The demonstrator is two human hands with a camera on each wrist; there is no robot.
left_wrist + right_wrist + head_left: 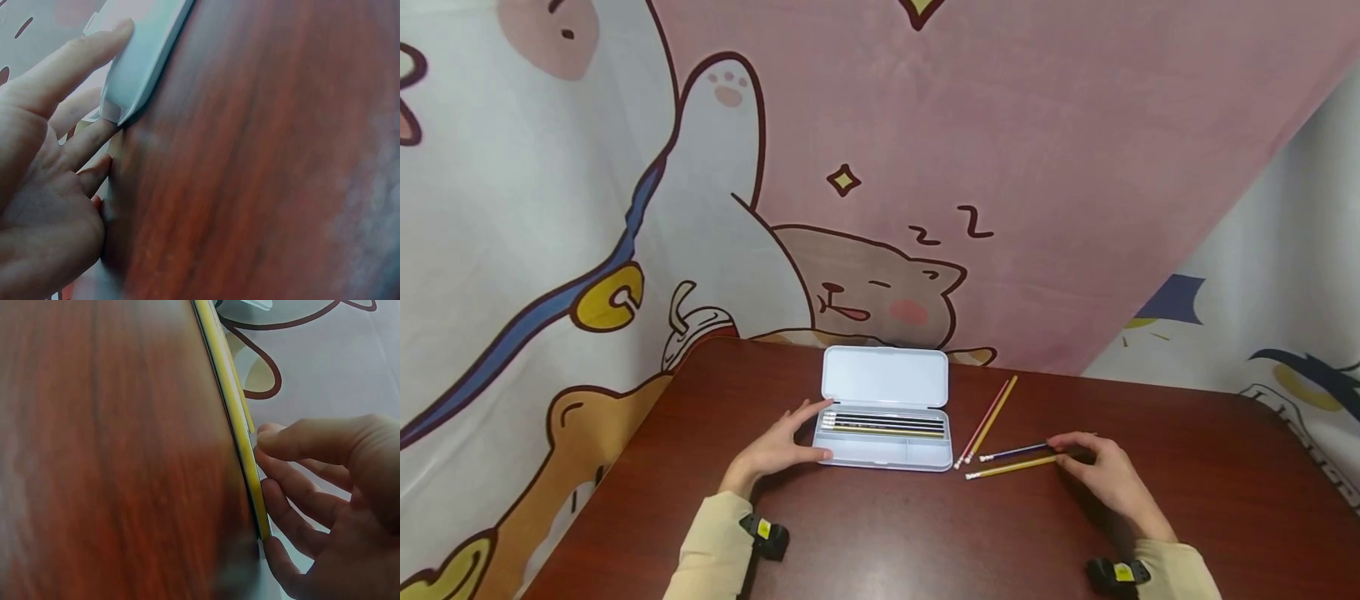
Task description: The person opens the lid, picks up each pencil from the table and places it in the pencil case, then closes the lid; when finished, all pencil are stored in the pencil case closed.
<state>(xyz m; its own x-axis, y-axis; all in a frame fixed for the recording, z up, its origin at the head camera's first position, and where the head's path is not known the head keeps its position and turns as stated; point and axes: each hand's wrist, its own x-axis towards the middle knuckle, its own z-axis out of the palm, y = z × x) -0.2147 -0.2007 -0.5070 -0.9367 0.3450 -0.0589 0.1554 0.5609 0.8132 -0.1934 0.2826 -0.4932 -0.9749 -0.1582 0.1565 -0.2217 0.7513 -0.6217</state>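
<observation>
A white pencil case [857, 452] lies with its lid [885, 377] raised. Several dark-striped pencils [887, 425] with white erasers fill its rear compartment. My left hand [782, 446] spans the case's left end, thumb at the front corner and index near the hinge, fingers spread. In the left wrist view its thumb [112, 40] lies over the case. To the right, my right hand [1108, 475] has its fingertips at the far ends of a dark blue pencil [1015, 453] and a yellow pencil [1011, 467]. Its fingers are loosely bent beside the yellow pencil in the right wrist view.
A red pencil [982, 423] and another yellow pencil [996, 412] lie slanted just right of the case. All rest on a dark red-brown wooden table [887, 533]. A cartoon-printed cloth [1037, 167] hangs along the table's back edge.
</observation>
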